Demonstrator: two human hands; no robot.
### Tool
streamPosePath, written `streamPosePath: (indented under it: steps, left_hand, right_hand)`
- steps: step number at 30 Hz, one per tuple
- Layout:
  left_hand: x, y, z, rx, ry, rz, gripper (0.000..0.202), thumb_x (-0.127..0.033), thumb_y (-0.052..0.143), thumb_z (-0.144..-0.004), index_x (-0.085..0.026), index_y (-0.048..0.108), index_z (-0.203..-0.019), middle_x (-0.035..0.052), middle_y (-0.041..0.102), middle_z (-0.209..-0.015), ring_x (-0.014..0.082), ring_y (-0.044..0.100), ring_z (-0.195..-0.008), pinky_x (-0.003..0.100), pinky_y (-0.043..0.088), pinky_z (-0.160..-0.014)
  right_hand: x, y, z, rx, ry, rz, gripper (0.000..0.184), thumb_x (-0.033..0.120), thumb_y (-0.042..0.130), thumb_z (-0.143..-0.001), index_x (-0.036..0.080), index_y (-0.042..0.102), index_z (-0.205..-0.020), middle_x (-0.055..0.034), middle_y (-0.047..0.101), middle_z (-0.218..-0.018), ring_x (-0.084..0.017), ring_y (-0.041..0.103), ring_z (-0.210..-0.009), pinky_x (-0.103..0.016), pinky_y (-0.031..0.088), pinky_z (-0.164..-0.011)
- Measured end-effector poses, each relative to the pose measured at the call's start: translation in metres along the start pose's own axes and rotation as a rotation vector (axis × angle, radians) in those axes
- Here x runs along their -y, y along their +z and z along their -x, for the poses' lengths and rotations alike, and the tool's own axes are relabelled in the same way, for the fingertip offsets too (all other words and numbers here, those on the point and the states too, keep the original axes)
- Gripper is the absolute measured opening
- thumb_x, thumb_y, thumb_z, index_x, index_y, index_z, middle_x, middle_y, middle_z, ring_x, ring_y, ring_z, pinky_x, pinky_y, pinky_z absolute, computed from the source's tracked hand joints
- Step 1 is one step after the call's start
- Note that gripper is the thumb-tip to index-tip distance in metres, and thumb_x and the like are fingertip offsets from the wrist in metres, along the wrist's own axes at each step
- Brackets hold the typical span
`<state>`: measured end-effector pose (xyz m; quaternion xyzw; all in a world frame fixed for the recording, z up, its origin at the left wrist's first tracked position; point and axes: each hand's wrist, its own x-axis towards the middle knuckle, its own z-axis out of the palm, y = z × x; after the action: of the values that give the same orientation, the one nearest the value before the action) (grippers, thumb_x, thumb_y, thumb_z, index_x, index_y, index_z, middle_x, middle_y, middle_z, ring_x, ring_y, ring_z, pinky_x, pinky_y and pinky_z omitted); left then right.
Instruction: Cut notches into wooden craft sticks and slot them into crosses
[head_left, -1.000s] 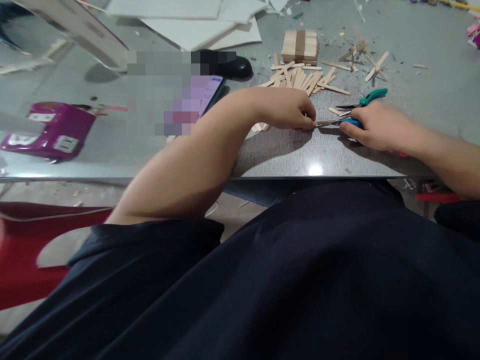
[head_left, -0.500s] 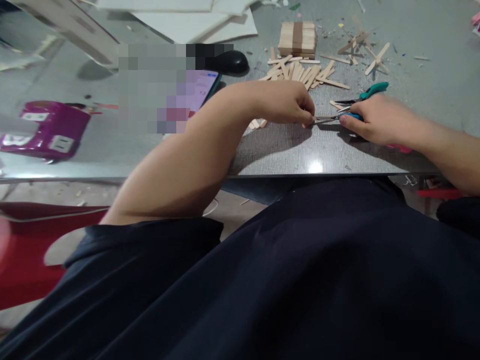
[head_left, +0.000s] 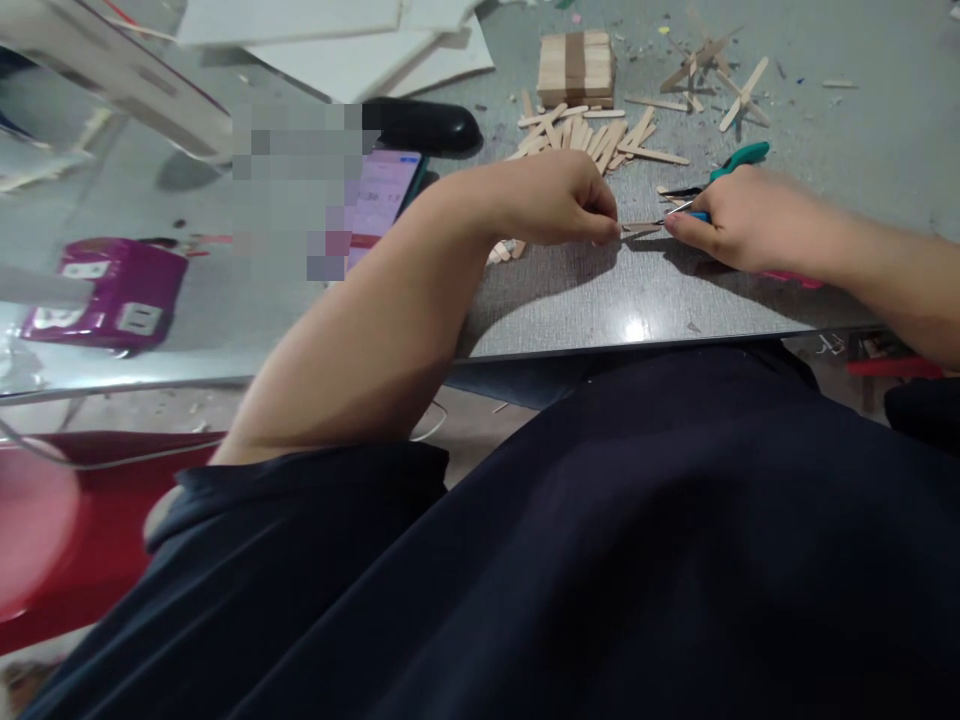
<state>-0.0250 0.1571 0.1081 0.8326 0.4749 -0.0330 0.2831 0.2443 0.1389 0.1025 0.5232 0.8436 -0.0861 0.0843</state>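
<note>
My left hand (head_left: 585, 208) is closed in a pinch at the left end of a wooden craft stick (head_left: 643, 227), just above the table. My right hand (head_left: 724, 220) is closed round a blue-handled metal tool (head_left: 699, 215); whether it is scissors or pliers is hard to make out, since my fingers cover most of it. Its metal tips meet the stick's right end. Beside and beyond my right hand lies a teal-handled tool (head_left: 741, 158) with dark tips. Loose craft sticks (head_left: 600, 140) lie in a heap behind my left hand.
A banded stack of craft sticks (head_left: 576, 68) stands behind the heap, with crossed sticks (head_left: 742, 96) to its right. To the left are a black case (head_left: 431, 125), a phone (head_left: 386, 190) and a purple box (head_left: 112, 290). White sheets (head_left: 337, 50) lie farther back. The table edge (head_left: 540, 352) runs before me.
The view has shifted and tilted slightly. My hands keep nearly the same pose, and the metal tips now sit closer along the stick.
</note>
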Motion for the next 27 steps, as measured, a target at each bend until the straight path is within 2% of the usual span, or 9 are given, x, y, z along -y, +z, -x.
streamPosePath:
  steps: [5, 10, 15, 17, 19, 22, 25, 27]
  left_hand:
    - [0.009, 0.004, -0.008, 0.006, 0.032, 0.027, 0.023, -0.037, 0.071, -0.093, -0.02, 0.078, -0.079, -0.0023, 0.046, -0.058, 0.0161, 0.043, -0.072, 0.04, 0.032, -0.076]
    - [0.016, 0.007, -0.011, 0.002, 0.066, 0.054, 0.025, -0.041, 0.071, -0.093, -0.021, 0.077, -0.079, -0.0035, 0.044, -0.058, 0.0154, 0.04, -0.071, 0.039, 0.031, -0.072]
    - [0.02, 0.007, -0.013, 0.032, 0.054, 0.056, 0.025, -0.041, 0.07, -0.094, -0.021, 0.075, -0.081, -0.0047, 0.043, -0.059, 0.0132, 0.036, -0.067, 0.039, 0.031, -0.069]
    - [0.021, 0.007, -0.013, 0.047, 0.053, 0.054, 0.026, -0.043, 0.07, -0.094, -0.021, 0.074, -0.081, -0.0047, 0.043, -0.06, 0.0128, 0.036, -0.067, 0.039, 0.03, -0.069]
    - [0.021, 0.006, -0.013, 0.051, 0.054, 0.056, 0.029, -0.046, 0.072, -0.094, -0.021, 0.072, -0.079, -0.0043, 0.042, -0.059, 0.0134, 0.036, -0.069, 0.039, 0.03, -0.069]
    - [0.02, 0.006, -0.012, 0.057, 0.062, 0.051, 0.031, -0.048, 0.072, -0.094, -0.021, 0.072, -0.078, -0.0037, 0.042, -0.06, 0.014, 0.036, -0.071, 0.039, 0.03, -0.07]
    - [0.019, 0.006, -0.012, 0.045, 0.063, 0.045, 0.028, -0.044, 0.071, -0.092, -0.023, 0.07, -0.074, -0.0031, 0.041, -0.06, 0.0147, 0.036, -0.067, 0.039, 0.031, -0.069]
    - [0.02, 0.007, -0.013, 0.031, 0.068, 0.045, 0.027, -0.043, 0.071, -0.09, -0.024, 0.068, -0.071, -0.0027, 0.039, -0.06, 0.0151, 0.036, -0.064, 0.04, 0.03, -0.067]
  right_hand:
    - [-0.002, 0.003, -0.005, -0.001, 0.009, 0.04, 0.087, 0.092, 0.026, -0.114, 0.021, 0.072, -0.092, -0.0209, 0.075, -0.087, -0.033, 0.068, -0.092, -0.043, 0.049, -0.082]
    - [-0.006, 0.006, -0.007, -0.013, -0.033, 0.024, 0.086, 0.092, 0.023, -0.114, 0.023, 0.065, -0.084, -0.0204, 0.073, -0.088, -0.033, 0.071, -0.089, -0.046, 0.05, -0.082]
    - [-0.008, 0.01, -0.008, -0.041, -0.036, 0.081, 0.075, 0.086, 0.03, -0.116, 0.026, 0.054, -0.078, -0.0194, 0.074, -0.085, -0.032, 0.069, -0.081, -0.043, 0.041, -0.073]
    - [-0.009, 0.011, -0.008, -0.041, -0.034, 0.077, 0.079, 0.092, 0.026, -0.114, 0.026, 0.052, -0.077, -0.0174, 0.075, -0.085, -0.028, 0.066, -0.079, -0.042, 0.04, -0.073]
    - [-0.009, 0.012, -0.007, -0.056, -0.044, 0.072, 0.087, 0.099, 0.016, -0.11, 0.027, 0.05, -0.075, -0.0162, 0.076, -0.085, -0.026, 0.062, -0.075, -0.04, 0.04, -0.072]
    - [-0.008, 0.012, -0.005, -0.07, -0.059, 0.071, 0.095, 0.104, 0.004, -0.104, 0.027, 0.052, -0.075, -0.0174, 0.077, -0.086, -0.026, 0.061, -0.074, -0.041, 0.042, -0.071]
    - [-0.006, 0.01, -0.004, -0.053, -0.047, 0.054, 0.098, 0.105, 0.001, -0.102, 0.027, 0.055, -0.077, -0.0187, 0.079, -0.089, -0.028, 0.064, -0.08, -0.043, 0.045, -0.076]
    - [-0.006, 0.01, -0.004, -0.048, -0.042, 0.045, 0.095, 0.104, 0.007, -0.104, 0.027, 0.056, -0.077, -0.0194, 0.078, -0.089, -0.03, 0.066, -0.082, -0.044, 0.045, -0.077]
